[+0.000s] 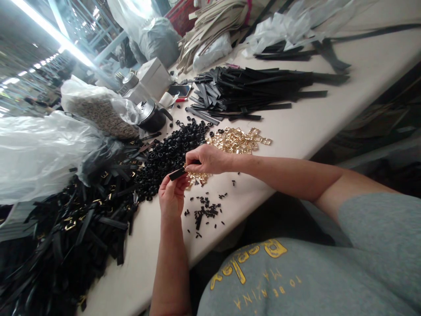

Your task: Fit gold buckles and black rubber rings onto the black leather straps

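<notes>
While the left hand (171,196) pinches a short, flat, black leather-like strap (176,174) between closed fingertips, the right hand (210,159), fingers curled, grips its two-o'clock end. Glossy black rings (177,142) heap at eleven, square gold metal buckles (235,140) at two, flat black strips (243,90) farther at one.

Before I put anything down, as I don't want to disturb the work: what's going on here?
A person holds a black strip in the left hand and pinches at its other end with the right hand; whether a buckle is on it, I can't tell. Just beyond lie heaps of black rings and gold buckles; small black bits lie nearer the person. Loose black straps are piled farther back, and straps with gold pieces are heaped to the left.
</notes>
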Motion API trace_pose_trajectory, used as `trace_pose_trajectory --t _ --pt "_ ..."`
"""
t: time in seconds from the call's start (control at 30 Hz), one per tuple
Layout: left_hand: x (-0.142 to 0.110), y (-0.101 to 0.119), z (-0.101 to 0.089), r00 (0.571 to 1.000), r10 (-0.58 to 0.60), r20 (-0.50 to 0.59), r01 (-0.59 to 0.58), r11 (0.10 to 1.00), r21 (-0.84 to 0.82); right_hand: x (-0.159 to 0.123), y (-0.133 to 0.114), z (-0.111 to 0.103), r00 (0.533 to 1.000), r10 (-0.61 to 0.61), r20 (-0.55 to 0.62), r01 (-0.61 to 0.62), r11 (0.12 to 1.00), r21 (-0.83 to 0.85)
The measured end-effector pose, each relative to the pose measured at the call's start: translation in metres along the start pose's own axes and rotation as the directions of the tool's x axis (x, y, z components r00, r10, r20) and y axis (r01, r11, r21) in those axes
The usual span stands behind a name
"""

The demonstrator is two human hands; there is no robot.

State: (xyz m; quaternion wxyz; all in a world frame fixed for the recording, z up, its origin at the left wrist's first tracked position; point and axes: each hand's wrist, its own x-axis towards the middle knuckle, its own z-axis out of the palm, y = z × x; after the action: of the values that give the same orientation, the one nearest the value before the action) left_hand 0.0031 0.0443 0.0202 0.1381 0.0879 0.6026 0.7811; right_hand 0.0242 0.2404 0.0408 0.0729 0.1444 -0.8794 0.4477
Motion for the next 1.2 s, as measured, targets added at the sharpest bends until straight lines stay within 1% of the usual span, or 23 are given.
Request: trace_pose_trajectory --t 0.13,0.23,0.33,0.47,0.57,0.6,0.67,0.73,0.8,0.9,1.0,1.07,1.13,1.17,1.2 --pt "0.002 -0.003 -0.003 0.998 -0.056 -0.006 0.056 0.998 0.019 -0.003 -0.004 0.001 0.989 -0.065 0.133 0.067 0.998 -0.012" --pt "0.001 -0.002 -0.003 0.986 -0.155 0.052 0.153 0.987 0.056 -0.003 -0.005 0.001 0.98 -0.066 0.188 0.068 0.998 -0.005" --pt "-0.001 0.0 -0.003 0.967 -0.23 0.107 0.22 0.971 0.099 -0.003 -0.005 -0.002 0.967 -0.056 0.248 0.044 0.998 0.055" --pt "-0.001 0.002 -0.003 0.973 -0.205 0.108 0.19 0.973 0.13 -0.003 -0.004 -0.004 0.949 -0.072 0.308 0.031 0.99 0.136" --pt "-0.001 0.004 -0.003 0.974 -0.199 0.107 0.188 0.976 0.107 -0.002 -0.002 -0.006 0.941 -0.108 0.319 0.046 0.979 0.198" --pt "-0.001 0.005 -0.003 0.973 -0.203 0.108 0.193 0.976 0.097 -0.002 -0.001 -0.006 0.945 -0.126 0.302 0.064 0.977 0.205" --pt "-0.002 0.007 -0.003 0.971 -0.21 0.116 0.201 0.976 0.087 -0.002 0.001 -0.006 0.958 -0.169 0.229 0.133 0.977 0.168" --pt "-0.003 0.007 -0.003 0.969 -0.215 0.12 0.204 0.974 0.098 -0.001 0.005 -0.006 0.965 -0.223 0.14 0.215 0.974 0.066" --pt "-0.004 0.006 -0.003 0.968 -0.222 0.115 0.205 0.969 0.141 0.0 0.008 -0.005 0.961 -0.263 0.079 0.269 0.961 -0.071" --pt "-0.005 0.002 0.0 0.969 -0.226 0.102 0.194 0.946 0.258 0.001 0.013 -0.002 0.959 -0.28 0.046 0.282 0.919 -0.274" --pt "-0.004 -0.003 0.003 0.971 -0.215 0.103 0.171 0.929 0.328 0.002 0.013 0.0 0.944 -0.328 -0.011 0.297 0.869 -0.396" --pt "-0.003 -0.005 0.005 0.98 -0.189 0.068 0.162 0.945 0.283 0.003 0.012 -0.001 0.912 -0.399 -0.1 0.325 0.847 -0.42" --pt "0.0 -0.005 0.006 0.988 -0.152 -0.004 0.15 0.972 0.183 0.002 0.01 -0.002 0.879 -0.434 -0.195 0.326 0.848 -0.417" --pt "0.002 -0.005 0.006 0.99 -0.136 -0.046 0.141 0.981 0.13 0.002 0.01 -0.002 0.877 -0.427 -0.222 0.314 0.857 -0.408" --pt "0.003 -0.005 0.006 0.988 -0.126 -0.086 0.133 0.988 0.08 0.001 0.009 -0.001 0.888 -0.4 -0.227 0.293 0.873 -0.39"
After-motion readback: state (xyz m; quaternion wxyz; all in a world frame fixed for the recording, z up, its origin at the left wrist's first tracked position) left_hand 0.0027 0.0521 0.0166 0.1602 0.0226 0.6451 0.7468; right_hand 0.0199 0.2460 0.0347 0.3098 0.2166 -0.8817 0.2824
